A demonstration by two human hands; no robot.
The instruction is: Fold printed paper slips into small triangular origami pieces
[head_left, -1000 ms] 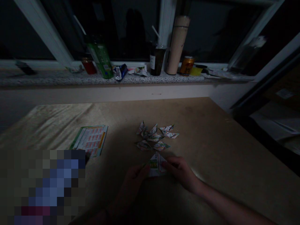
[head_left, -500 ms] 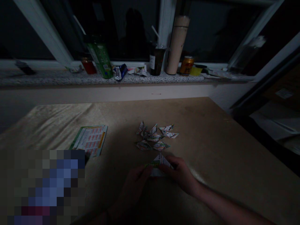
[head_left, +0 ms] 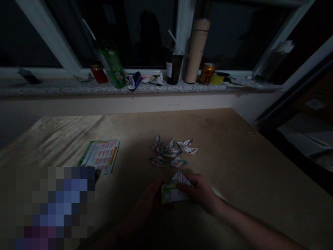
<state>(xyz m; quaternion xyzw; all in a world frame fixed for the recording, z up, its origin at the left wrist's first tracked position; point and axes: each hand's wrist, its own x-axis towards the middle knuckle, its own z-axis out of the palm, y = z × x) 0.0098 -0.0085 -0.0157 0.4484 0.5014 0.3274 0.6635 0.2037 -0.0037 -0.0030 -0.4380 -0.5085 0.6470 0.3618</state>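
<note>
A partly folded sheet of printed paper (head_left: 173, 194), green and white with a pointed top, is low in the middle of the head view. My right hand (head_left: 201, 191) pinches its right side, thumb across the front. At the left edge is my left hand (head_left: 152, 192), its fingers curled against the paper and partly hidden behind it in the dim light. Just beyond lie several small folded paper pieces (head_left: 172, 152) with pointed ends, loosely grouped on the table (head_left: 221, 139).
Left of the folded pieces lies a stack of printed sheets (head_left: 101, 156). A blurred-out patch (head_left: 52, 208) covers the lower left corner. Along the windowsill (head_left: 151, 89) stand a green bottle (head_left: 113, 67), a dark cup with a straw (head_left: 173, 69), a tall flask (head_left: 197, 52) and an orange can (head_left: 207, 73).
The paper's lower left part now shows a green and white flap in front, opened downward. My left hand has drawn slightly left, off the paper's front; my right hand has hardly moved.
</note>
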